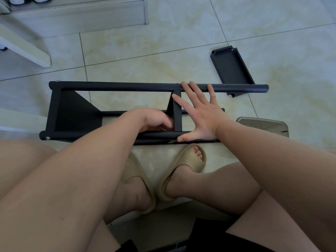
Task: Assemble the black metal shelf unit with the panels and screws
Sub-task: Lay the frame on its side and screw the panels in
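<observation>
The shelf frame (127, 86) lies on its side on the floor (145, 51), just ahead of the person's feet. It looks about half built. The end panel (72, 113) sits between the tubes at the frame's left end, and a screw (47, 138) shows at its near corner. The mid panel (177, 113) stands between the far and near tubes and seems to be the one in hand now. A loose panel (231, 70) lies apart on the floor beyond the frame's right end, so at least that one is still to fit.

The right hand (201, 113) is spread flat, with fingers on the far tube and thumb on the near one, steadying the frame. The left hand (152, 120) has its fingers curled by the foot of the mid panel. Something small glints beneath them, but I cannot tell whether they pinch a screw or a tool.
</observation>
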Demonstrator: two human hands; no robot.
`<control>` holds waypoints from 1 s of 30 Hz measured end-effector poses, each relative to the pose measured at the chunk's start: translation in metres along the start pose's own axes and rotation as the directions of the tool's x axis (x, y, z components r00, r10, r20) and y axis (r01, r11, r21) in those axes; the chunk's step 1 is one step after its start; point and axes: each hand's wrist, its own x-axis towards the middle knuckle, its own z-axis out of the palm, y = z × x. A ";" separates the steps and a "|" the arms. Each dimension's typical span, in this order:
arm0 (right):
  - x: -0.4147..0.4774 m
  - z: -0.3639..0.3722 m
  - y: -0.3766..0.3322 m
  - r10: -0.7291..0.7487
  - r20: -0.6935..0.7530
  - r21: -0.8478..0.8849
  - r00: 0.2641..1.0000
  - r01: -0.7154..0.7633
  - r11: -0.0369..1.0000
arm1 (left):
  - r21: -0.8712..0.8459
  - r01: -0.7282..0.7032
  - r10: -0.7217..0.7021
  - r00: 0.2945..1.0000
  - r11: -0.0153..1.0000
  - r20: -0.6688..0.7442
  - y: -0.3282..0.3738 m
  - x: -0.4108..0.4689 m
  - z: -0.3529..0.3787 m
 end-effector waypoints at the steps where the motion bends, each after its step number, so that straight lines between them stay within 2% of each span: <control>1: 0.000 0.000 0.000 0.000 0.000 0.000 1.000 0.000 1.000 | 0.010 0.000 0.000 1.000 1.000 -0.012 0.001 0.000 0.001; 5: 0.000 0.000 0.000 0.001 0.003 0.000 1.000 -0.001 1.000 | 0.115 -0.005 0.014 0.997 0.993 -0.072 0.005 -0.002 0.006; 11: 0.000 -0.002 -0.001 0.007 0.022 -0.002 1.000 -0.007 1.000 | 0.001 -0.029 0.029 0.999 1.000 -0.031 0.006 -0.006 0.005; 17: -0.001 -0.008 -0.006 0.032 0.056 -0.028 0.998 -0.030 0.999 | 0.078 -0.027 0.030 0.999 0.997 -0.043 0.007 -0.004 0.007; 24: -0.002 -0.009 -0.007 0.040 0.067 -0.031 0.997 -0.038 0.999 | 0.062 -0.017 0.021 0.997 0.998 -0.068 0.005 -0.001 0.005; 30: -0.001 -0.005 -0.006 0.030 0.042 -0.022 0.999 -0.029 0.999 | -0.009 -0.009 0.009 1.000 1.000 0.001 0.002 -0.002 0.000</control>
